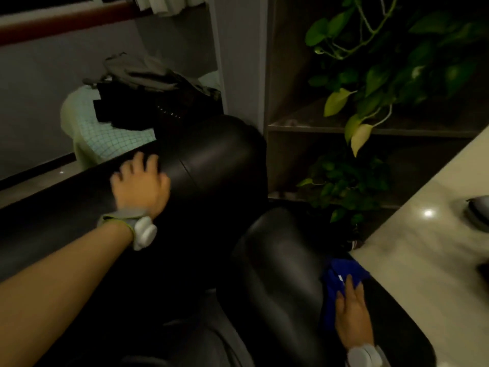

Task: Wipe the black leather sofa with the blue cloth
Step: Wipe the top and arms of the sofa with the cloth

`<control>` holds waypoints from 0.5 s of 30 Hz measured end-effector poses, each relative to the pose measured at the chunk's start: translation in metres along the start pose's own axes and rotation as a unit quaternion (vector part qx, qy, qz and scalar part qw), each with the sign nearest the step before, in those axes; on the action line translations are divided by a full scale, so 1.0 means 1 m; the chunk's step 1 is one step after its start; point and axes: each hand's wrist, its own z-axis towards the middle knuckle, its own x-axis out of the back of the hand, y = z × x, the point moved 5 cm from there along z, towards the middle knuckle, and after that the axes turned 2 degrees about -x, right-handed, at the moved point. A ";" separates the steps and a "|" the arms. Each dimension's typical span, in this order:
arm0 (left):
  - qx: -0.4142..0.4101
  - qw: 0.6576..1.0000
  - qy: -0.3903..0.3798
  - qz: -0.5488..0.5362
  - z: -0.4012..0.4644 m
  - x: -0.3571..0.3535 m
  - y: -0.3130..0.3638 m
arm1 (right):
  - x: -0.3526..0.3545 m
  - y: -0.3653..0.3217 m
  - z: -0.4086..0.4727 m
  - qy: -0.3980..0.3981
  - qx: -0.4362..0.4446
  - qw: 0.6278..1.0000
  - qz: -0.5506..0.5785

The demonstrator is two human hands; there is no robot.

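2 hands on a black sofa [211, 165], 1 pressing a blue cloth.

At centre left, the left hand [140, 181] rests with fingers spread on the sofa's top, holding nothing. At lower right, the right hand [352, 311] lies flat, fingers straight, on the cloth [341, 276], which bunches under and beyond its fingertips.

1. We have one view only, from a wide-angle camera worn on the person's head.
2. We look forward and steeply down over the sofa [211, 160], close enough that the left forearm runs in from the lower left corner.
3. Straight lines bow near the edges, as at the table [412, 247] on our right.
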 end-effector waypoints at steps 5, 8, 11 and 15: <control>-0.211 0.974 -0.070 -0.036 -0.083 -0.047 0.150 | 0.014 0.015 0.004 0.012 0.001 1.000 0.026; -0.275 0.951 -0.135 -0.045 -0.127 -0.099 0.229 | 0.019 0.032 0.011 0.079 0.065 0.994 0.040; -0.329 0.927 -0.166 -0.066 -0.155 -0.144 0.300 | 0.009 0.051 0.033 0.090 0.088 0.992 -0.017; -0.385 0.898 -0.207 -0.041 -0.169 -0.213 0.368 | -0.008 0.083 0.069 0.058 0.056 0.986 -0.148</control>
